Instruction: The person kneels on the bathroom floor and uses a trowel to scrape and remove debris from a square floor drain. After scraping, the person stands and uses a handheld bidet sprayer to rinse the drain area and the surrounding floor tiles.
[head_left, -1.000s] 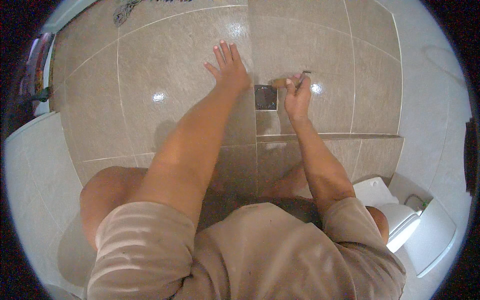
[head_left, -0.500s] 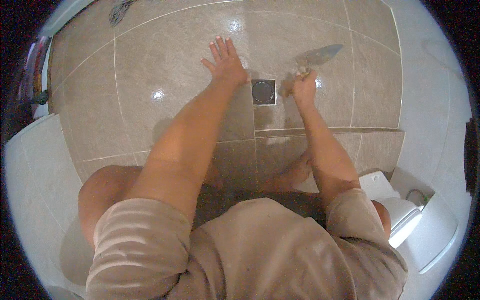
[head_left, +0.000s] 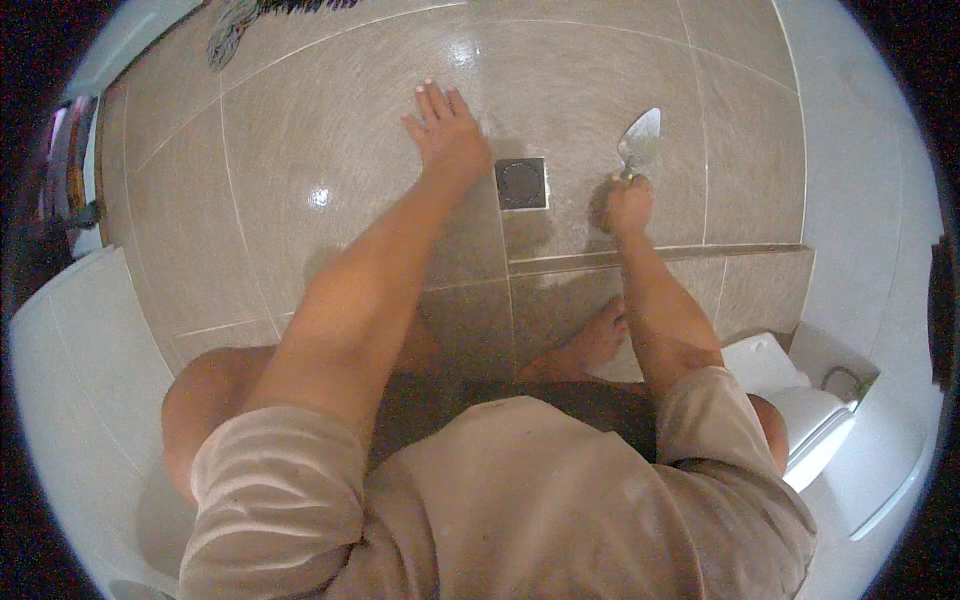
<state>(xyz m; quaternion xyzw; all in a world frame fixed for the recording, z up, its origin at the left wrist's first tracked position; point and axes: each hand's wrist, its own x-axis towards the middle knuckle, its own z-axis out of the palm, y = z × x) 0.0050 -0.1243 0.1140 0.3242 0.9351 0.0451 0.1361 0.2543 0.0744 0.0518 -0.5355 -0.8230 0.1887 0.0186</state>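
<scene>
My left hand [head_left: 452, 145] rests on the tan tiled floor [head_left: 330, 130] with its fingers spread, to the left of a square dark floor drain [head_left: 522, 184]. On the drain's other side, my right hand [head_left: 629, 204] is closed round the handle of a trowel [head_left: 641, 138]. Its grey pointed blade aims away from me, low over the tiles; whether it touches them I cannot tell. Most of the handle is hidden in my fist.
A low tiled step edge [head_left: 590, 262] runs across in front of my bare foot [head_left: 590, 345]. At the lower right stands a white toilet [head_left: 810, 420] by the pale wall [head_left: 860, 180]. A grey stringy mop [head_left: 232, 32] lies at the far left.
The trowel has swung from pointing right to pointing away from me. My right hand has come slightly nearer and to the right. My left hand stays about where it was.
</scene>
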